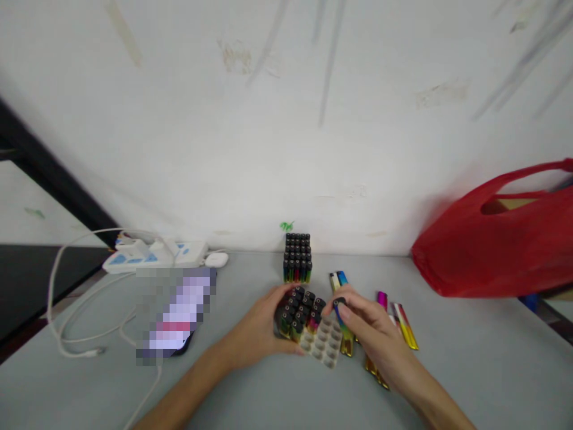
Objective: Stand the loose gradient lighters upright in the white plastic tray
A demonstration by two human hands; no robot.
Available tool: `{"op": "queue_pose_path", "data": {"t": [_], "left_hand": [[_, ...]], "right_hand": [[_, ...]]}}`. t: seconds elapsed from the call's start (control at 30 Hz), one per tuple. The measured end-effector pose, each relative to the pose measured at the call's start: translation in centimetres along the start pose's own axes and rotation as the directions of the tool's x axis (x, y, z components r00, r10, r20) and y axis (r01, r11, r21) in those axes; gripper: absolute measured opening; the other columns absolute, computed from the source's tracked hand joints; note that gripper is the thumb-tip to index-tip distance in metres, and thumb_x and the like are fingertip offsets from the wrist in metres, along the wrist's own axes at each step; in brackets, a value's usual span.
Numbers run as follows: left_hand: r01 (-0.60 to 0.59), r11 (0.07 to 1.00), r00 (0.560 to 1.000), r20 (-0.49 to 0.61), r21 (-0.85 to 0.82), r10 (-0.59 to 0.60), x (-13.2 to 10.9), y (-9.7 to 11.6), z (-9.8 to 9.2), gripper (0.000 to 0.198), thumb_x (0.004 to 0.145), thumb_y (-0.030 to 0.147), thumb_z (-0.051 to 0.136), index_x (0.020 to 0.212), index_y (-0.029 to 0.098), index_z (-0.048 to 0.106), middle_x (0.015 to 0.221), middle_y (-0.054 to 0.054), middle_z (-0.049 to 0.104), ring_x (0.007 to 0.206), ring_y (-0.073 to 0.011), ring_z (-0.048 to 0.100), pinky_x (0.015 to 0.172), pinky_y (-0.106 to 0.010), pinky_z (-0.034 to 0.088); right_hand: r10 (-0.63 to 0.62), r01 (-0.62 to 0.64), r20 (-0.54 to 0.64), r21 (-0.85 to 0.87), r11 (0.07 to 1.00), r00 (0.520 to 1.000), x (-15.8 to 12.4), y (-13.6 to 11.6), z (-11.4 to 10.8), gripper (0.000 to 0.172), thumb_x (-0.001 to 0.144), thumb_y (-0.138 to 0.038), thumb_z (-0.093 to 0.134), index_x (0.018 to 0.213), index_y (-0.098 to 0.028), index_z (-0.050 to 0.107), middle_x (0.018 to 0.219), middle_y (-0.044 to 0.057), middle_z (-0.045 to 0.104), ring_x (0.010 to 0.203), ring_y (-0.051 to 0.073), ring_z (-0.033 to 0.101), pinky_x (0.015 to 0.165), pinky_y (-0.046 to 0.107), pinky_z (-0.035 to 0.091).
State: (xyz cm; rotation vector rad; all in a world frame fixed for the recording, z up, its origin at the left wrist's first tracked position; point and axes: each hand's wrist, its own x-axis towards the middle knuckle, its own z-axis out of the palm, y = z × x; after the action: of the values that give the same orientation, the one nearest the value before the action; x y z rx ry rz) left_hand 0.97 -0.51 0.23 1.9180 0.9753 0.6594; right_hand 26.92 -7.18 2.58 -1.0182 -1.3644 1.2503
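Note:
My left hand (264, 325) is wrapped round the left side of a pale tray (330, 352) with rows of round pockets. Several lighters (299, 313) with black tops and shiny coloured bodies stand upright in its left part; pockets to the right show bare. Above the tray's right edge, my right hand (369, 319) pinches a blue lighter (339, 307) by its black top. Loose metallic lighters (406, 325) lie beside and beneath my right hand, partly covered by it. Behind the tray stands a tight block of upright lighters (298, 257).
At the left lie a phone (181, 310) with a blurred screen, a white power strip (156, 257), a small white case (216, 259) and looped white cables (67, 340). A red bag (492, 251) sits at the right against the marked white wall (268, 149).

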Motion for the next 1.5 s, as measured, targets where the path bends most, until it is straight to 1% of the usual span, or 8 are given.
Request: {"op": "queue_pose_path", "data": {"t": [0.1, 0.2, 0.3, 0.63, 1.07, 1.3, 1.4, 1.5], "left_hand": [[0.002, 1.0, 1.0, -0.013, 0.001, -0.002, 0.0, -0.1, 0.1, 0.114, 0.059, 0.047, 0.109, 0.158, 0.026, 0.057, 0.154, -0.014, 0.067, 0.142, -0.0429, 0.062, 0.127, -0.056, 0.044], [-0.007, 1.0, 1.0, 0.003, -0.018, 0.007, 0.0, -0.1, 0.1, 0.112, 0.062, 0.049, 0.108, 0.158, 0.026, 0.056, 0.152, -0.014, 0.068, 0.14, -0.0413, 0.064, 0.124, -0.054, 0.048], [-0.013, 1.0, 1.0, 0.012, -0.028, 0.014, 0.0, 0.0, 0.1, 0.109, 0.064, 0.048, 0.107, 0.157, 0.025, 0.056, 0.149, -0.014, 0.07, 0.137, -0.0401, 0.066, 0.122, -0.052, 0.05], [-0.014, 1.0, 1.0, 0.013, -0.011, 0.014, 0.0, -0.4, 0.2, 0.113, 0.063, 0.047, 0.108, 0.158, 0.022, 0.053, 0.151, -0.014, 0.068, 0.138, -0.0394, 0.065, 0.123, -0.05, 0.049], [-0.02, 0.999, 0.999, -0.03, 0.032, 0.021, -0.8, 0.1, 0.9, 0.102, 0.07, 0.045, 0.105, 0.156, 0.023, 0.054, 0.156, -0.015, 0.065, 0.143, -0.0396, 0.062, 0.127, -0.053, 0.045], [0.021, 0.999, 0.999, -0.027, 0.05, -0.02, -1.3, -0.4, 0.9, 0.105, 0.076, 0.041, 0.101, 0.164, 0.022, 0.047, 0.164, -0.017, 0.058, 0.151, -0.0391, 0.056, 0.132, -0.054, 0.04], [0.029, 1.0, 0.999, -0.026, 0.008, -0.029, -1.2, -0.4, 0.9, 0.106, 0.074, 0.036, 0.102, 0.164, 0.023, 0.048, 0.164, -0.016, 0.058, 0.151, -0.0393, 0.055, 0.132, -0.055, 0.04], [0.049, 0.999, 0.998, -0.041, -0.009, -0.049, -1.2, -0.3, 0.9, 0.106, 0.071, 0.031, 0.103, 0.162, 0.024, 0.05, 0.166, -0.015, 0.058, 0.153, -0.0399, 0.054, 0.132, -0.055, 0.04]], "right_hand": [[-0.051, 0.055, 0.059, -0.068, 0.996, 0.997, -0.2, -0.6, 0.1, 0.036, 0.104, -0.054, 0.072, 0.094, -0.023, 0.087, 0.092, 0.006, 0.066, 0.088, 0.023, 0.061, 0.079, 0.034, 0.044], [-0.101, 0.119, 0.101, -0.196, 0.973, 0.99, -0.5, -0.7, 0.5, 0.024, 0.097, -0.046, 0.083, 0.089, -0.024, 0.088, 0.08, 0.004, 0.065, 0.076, 0.021, 0.058, 0.071, 0.034, 0.041], [-0.146, 0.184, 0.141, -0.309, 0.933, 0.979, -0.6, -0.4, 0.9, 0.013, 0.093, -0.04, 0.089, 0.095, -0.027, 0.09, 0.085, 0.004, 0.07, 0.075, 0.02, 0.061, 0.068, 0.033, 0.042], [-0.317, 0.343, 0.142, -0.517, 0.784, 0.938, -0.6, 1.0, 1.2, 0.015, 0.101, -0.036, 0.081, 0.105, -0.023, 0.088, 0.075, 0.003, 0.069, 0.065, 0.018, 0.064, 0.061, 0.03, 0.045], [-0.295, 0.316, 0.13, -0.547, 0.775, 0.947, -0.6, 1.2, 1.6, 0.015, 0.1, -0.036, 0.081, 0.106, -0.022, 0.084, 0.077, 0.0, 0.068, 0.064, 0.016, 0.062, 0.061, 0.028, 0.046], [-0.29, 0.308, 0.123, -0.549, 0.777, 0.949, -0.9, 1.5, 1.8, 0.024, 0.104, -0.034, 0.077, 0.126, -0.025, 0.077, 0.087, 0.0, 0.073, 0.072, 0.017, 0.067, 0.066, 0.028, 0.049], [-0.269, 0.26, 0.057, -0.512, 0.819, 0.961, -1.0, 1.3, 1.7, 0.024, 0.106, -0.037, 0.073, 0.127, -0.026, 0.074, 0.086, -0.001, 0.073, 0.07, 0.017, 0.067, 0.063, 0.027, 0.05], [-0.269, 0.141, -0.141, -0.578, 0.804, 0.953, -0.5, 1.3, 0.8, 0.02, 0.111, -0.038, 0.063, 0.117, -0.024, 0.075, 0.079, -0.001, 0.07, 0.067, 0.018, 0.064, 0.063, 0.03, 0.048]]}}
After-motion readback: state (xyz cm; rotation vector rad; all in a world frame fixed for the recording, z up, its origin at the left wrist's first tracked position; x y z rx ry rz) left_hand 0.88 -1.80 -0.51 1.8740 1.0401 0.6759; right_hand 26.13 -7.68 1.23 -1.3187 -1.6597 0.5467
